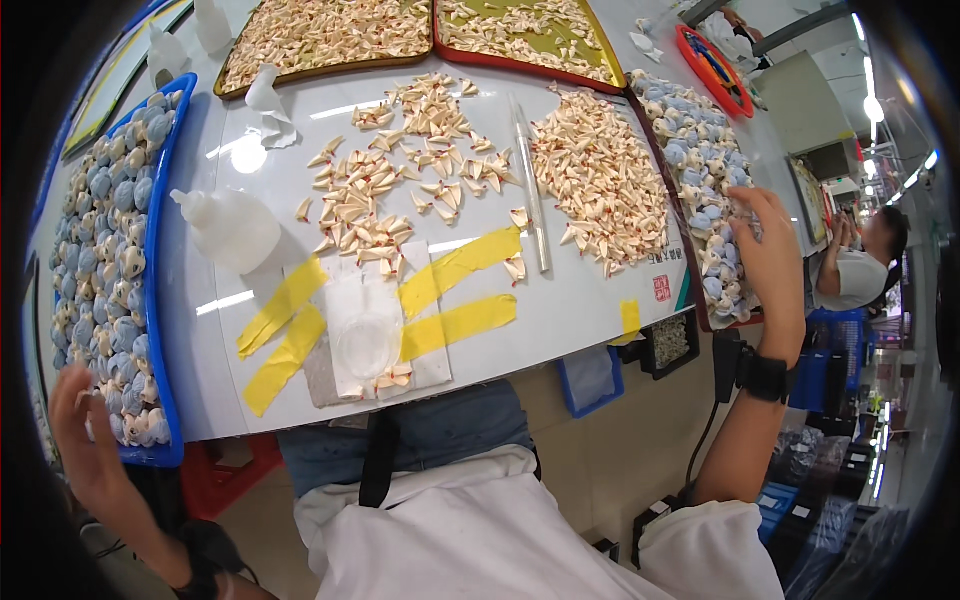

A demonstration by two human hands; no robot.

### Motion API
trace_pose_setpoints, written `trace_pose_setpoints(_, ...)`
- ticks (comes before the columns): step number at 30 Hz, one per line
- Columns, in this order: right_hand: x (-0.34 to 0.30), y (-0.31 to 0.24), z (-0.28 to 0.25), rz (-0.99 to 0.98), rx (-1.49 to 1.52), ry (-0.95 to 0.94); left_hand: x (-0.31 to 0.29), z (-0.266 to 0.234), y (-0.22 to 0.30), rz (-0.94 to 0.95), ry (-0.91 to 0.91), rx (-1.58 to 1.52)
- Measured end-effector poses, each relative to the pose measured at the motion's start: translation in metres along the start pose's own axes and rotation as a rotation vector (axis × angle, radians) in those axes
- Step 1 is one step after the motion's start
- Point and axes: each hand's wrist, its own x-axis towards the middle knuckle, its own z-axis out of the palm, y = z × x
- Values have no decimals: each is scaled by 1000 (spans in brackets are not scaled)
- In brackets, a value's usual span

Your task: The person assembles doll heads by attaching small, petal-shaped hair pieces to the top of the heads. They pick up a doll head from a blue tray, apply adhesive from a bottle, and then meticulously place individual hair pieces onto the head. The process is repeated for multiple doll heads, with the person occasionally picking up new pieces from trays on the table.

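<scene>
My left hand (88,440) is at the near end of a blue tray (168,250) on the left, its fingers loosely bent and apart. Small rounded figures in pale blue and cream (105,260) fill that tray. At the right, my right hand (768,235) reaches over a second tray of similar figures (690,140). Its fingers curve over the figures with a gap to the thumb; I see nothing gripped. Between the hands, small pointed cream pieces with red tips lie in a loose pile (365,205) and a denser heap (605,180) on the white table (480,340).
A clear rod (530,185) separates the two piles. Near the front edge, yellow tape (460,325) flanks a white pad with a clear round dish (366,345). A white squeeze bottle (230,230) stands left. More pieces fill two trays (432,40) behind. Another person (865,250) sits far right.
</scene>
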Motion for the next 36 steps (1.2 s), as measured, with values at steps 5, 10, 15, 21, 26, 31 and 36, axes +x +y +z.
trace_pose_setpoints(5,1,-50,-1,-229,225,45,39,2,-35,0,-157,176)
trace_pose_setpoints(10,24,-93,26,-277,468,-217,51,3,8,260,-399,529)
trace_pose_setpoints(15,18,-80,34,-115,415,-165,56,19,-6,136,-409,279)
trace_pose_setpoints(21,17,-88,19,-105,436,5,46,-14,-22,106,-315,355)
trace_pose_setpoints(26,7,-84,14,-21,475,146,39,-8,-25,-123,-324,-56)
trace_pose_setpoints(31,-8,-84,7,116,597,174,29,-15,-20,-108,-121,-78)
trace_pose_setpoints(36,-32,-86,3,82,605,140,6,-14,21,-24,-137,-332)
